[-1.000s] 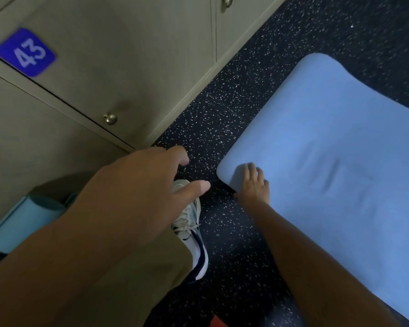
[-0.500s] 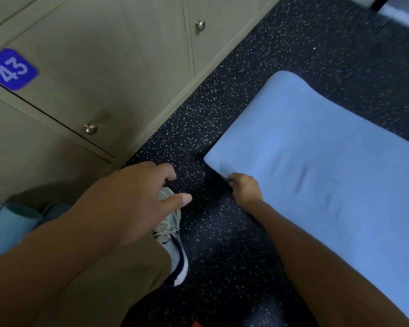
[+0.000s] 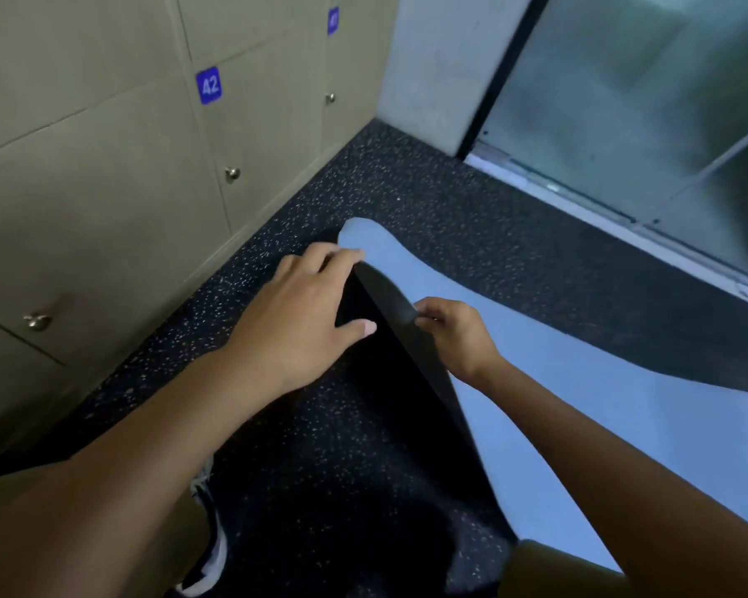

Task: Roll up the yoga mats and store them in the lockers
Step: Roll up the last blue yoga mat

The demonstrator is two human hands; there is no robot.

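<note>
The blue yoga mat (image 3: 558,381) lies on the dark speckled floor (image 3: 428,200), running from near the lockers (image 3: 104,187) out toward the right, with its near edge lifted and folded over so the black underside (image 3: 389,304) shows. The right hand (image 3: 454,338) pinches that turned-up edge, fingers curled tight on it, the grip closed round the fold. The left hand (image 3: 303,308) rests on the same edge a little farther along, toward the mat's corner; its fingers are spread and fairly straight, fingertips (image 3: 350,254) on the fold and thumb laid against the black side, an open grip that presses rather than grasps. The locker doors are shut, one marked with a blue 42 plate (image 3: 208,85). A white shoe (image 3: 208,550) shows under the left forearm. A glass door (image 3: 644,101) stands beyond the mat.
</note>
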